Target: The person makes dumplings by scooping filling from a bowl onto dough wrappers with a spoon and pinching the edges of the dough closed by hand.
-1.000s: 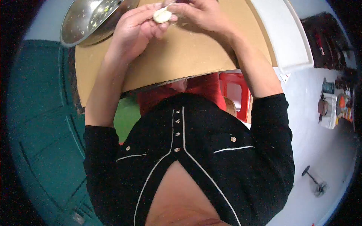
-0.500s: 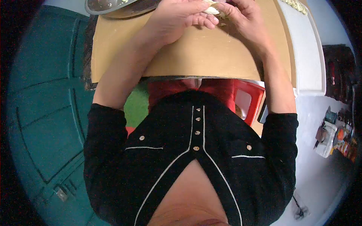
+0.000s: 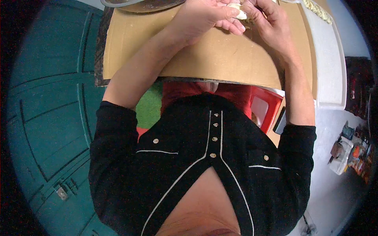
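A small piece of pale dough, shaped like a dumpling [image 3: 241,15], is held between both hands over the cardboard-covered table [image 3: 212,59], near the top edge of the view. My left hand [image 3: 212,16] cradles it, thumb on top and the other fingers curled beneath. From the other side my right hand [image 3: 271,19] pinches its edge with thumb and fingertips. Part of the dough is hidden behind the fingers, so its filling cannot be seen.
A metal bowl [image 3: 155,5] stands at the table's far left, cut off by the frame. Along the right side lies a white tray [image 3: 330,74] with a row of pale dumplings [image 3: 317,11] at its far end. A red plastic stool [image 3: 271,107] is under the table's right side.
The whole view has shifted, so table and hands appear slightly right and lower. Both hands still hold the dumpling, with the fingers only slightly changed in position.
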A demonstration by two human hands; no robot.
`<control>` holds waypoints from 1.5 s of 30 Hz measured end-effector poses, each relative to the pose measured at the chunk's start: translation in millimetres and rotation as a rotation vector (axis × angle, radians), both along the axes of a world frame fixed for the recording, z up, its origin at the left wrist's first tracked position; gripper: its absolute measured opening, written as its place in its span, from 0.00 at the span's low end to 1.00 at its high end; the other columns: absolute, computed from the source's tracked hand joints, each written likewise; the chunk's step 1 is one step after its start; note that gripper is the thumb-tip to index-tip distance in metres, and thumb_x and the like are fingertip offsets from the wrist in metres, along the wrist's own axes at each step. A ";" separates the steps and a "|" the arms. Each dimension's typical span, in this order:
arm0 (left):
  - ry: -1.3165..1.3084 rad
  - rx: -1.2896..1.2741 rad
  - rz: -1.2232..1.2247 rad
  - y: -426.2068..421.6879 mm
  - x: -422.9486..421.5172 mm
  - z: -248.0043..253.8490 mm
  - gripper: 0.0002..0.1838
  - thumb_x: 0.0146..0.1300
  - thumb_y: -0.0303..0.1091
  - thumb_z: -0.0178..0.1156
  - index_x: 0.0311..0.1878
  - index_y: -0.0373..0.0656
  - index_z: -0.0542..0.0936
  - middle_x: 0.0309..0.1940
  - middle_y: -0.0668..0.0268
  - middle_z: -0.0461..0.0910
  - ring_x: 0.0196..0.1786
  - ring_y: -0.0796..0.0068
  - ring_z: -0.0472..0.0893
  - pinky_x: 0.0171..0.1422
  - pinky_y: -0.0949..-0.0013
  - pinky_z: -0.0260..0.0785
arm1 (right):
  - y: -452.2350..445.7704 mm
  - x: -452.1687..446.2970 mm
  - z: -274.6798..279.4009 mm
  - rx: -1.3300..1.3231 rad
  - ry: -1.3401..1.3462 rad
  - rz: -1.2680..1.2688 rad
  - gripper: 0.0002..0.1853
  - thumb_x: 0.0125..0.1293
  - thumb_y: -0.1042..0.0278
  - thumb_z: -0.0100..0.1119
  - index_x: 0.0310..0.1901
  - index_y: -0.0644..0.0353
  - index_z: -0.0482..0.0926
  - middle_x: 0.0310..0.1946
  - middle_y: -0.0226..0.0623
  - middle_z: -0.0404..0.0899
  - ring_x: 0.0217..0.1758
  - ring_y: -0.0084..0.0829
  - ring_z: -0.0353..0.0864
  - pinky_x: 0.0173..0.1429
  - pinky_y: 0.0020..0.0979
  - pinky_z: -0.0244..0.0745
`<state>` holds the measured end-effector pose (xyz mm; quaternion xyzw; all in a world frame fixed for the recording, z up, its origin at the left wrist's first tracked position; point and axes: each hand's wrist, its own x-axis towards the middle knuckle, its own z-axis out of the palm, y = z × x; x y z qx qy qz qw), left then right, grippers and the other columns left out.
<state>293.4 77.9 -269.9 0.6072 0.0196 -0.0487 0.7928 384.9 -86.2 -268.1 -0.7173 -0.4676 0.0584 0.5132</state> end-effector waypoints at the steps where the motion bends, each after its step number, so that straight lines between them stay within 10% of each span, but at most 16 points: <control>1: 0.001 -0.004 -0.002 0.8 -0.2 -0.4 0.14 0.64 0.30 0.57 0.48 0.29 0.74 0.35 0.59 0.80 0.34 0.75 0.82 0.39 0.76 0.76 | 0.2 -0.9 1.1 -0.012 0.006 -0.004 0.08 0.67 0.72 0.55 0.29 0.62 0.73 0.22 0.25 0.69 0.26 0.17 0.65 0.28 0.23 0.63; 8: 0.024 0.035 0.057 0.5 0.7 5.0 0.14 0.64 0.29 0.57 0.48 0.29 0.74 0.36 0.59 0.80 0.35 0.74 0.82 0.41 0.76 0.75 | 2.2 0.6 -9.5 0.079 0.079 0.002 0.09 0.67 0.69 0.54 0.29 0.61 0.73 0.22 0.26 0.69 0.26 0.18 0.67 0.28 0.23 0.63; 11: -0.024 -0.036 0.113 2.7 0.8 0.3 0.13 0.64 0.29 0.56 0.48 0.29 0.74 0.36 0.59 0.80 0.37 0.74 0.82 0.43 0.76 0.75 | -1.8 6.4 -18.8 0.051 0.132 -0.051 0.11 0.69 0.66 0.54 0.48 0.63 0.74 0.39 0.26 0.74 0.44 0.19 0.71 0.51 0.23 0.67; 45: -0.113 0.017 0.185 3.3 2.0 -7.0 0.12 0.62 0.23 0.58 0.46 0.27 0.75 0.37 0.52 0.81 0.36 0.65 0.84 0.43 0.70 0.80 | 5.1 -5.3 -5.1 0.016 0.216 -0.074 0.07 0.68 0.69 0.55 0.40 0.64 0.76 0.33 0.30 0.77 0.36 0.21 0.72 0.41 0.23 0.69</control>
